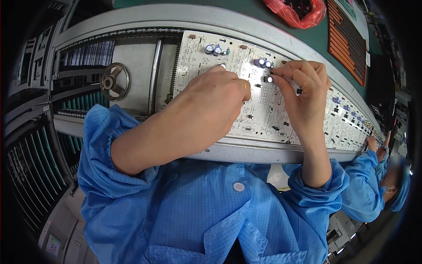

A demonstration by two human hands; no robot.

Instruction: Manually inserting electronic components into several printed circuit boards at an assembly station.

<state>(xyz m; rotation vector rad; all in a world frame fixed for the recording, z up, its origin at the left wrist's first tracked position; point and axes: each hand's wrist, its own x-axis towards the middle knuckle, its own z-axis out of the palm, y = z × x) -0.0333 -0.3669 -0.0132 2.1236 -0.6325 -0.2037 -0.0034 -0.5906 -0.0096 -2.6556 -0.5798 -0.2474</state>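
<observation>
A white printed circuit board (263, 112) lies on the conveyor rail in front of me, with blue-topped cylindrical capacitors (212, 49) standing on it. My left hand (215, 103) rests curled on the board's middle, a ring on one finger; what its fingers hold is hidden. My right hand (303, 94) pinches a small black cylindrical capacitor (267, 79) between thumb and forefinger, right at the board surface beside another capacitor pair (262, 63).
More white boards (351, 123) follow along the conveyor to the right, where a co-worker in blue (373, 185) works. A metal handwheel (115, 81) sits left. A red bag (295, 12) and an orange ribbed tray (347, 39) lie beyond the rail.
</observation>
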